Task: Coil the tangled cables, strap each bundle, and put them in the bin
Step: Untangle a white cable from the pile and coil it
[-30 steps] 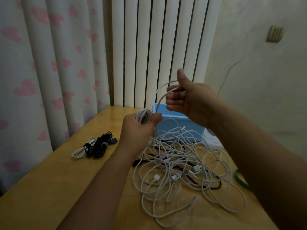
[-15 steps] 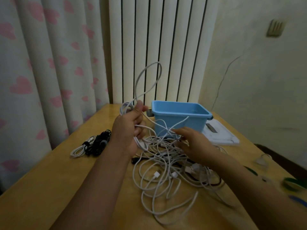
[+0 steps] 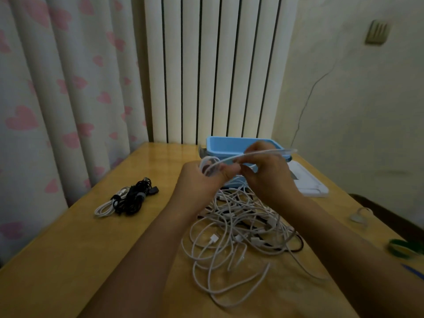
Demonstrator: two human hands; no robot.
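A tangle of white cables (image 3: 238,228), with a dark cable mixed in, lies on the wooden table (image 3: 80,249) in front of me. My left hand (image 3: 197,180) grips a small coil of white cable (image 3: 207,165) above the pile. My right hand (image 3: 266,175) pinches the same cable just right of the coil, and a loop of it arcs over toward the right. Behind both hands stands the blue bin (image 3: 231,145), partly hidden by them. Two strapped bundles, one white (image 3: 106,206) and one black (image 3: 135,198), lie at the left.
A white flat device (image 3: 307,182) lies right of the bin. Green strap rolls (image 3: 403,247) and a small clear object (image 3: 360,215) sit near the table's right edge. Curtains hang at the left, a radiator stands behind, a wall at the right.
My right hand rose from the pile and met my left hand at the coil. The tall loop that stood above my left hand has come down into an arc to the right.
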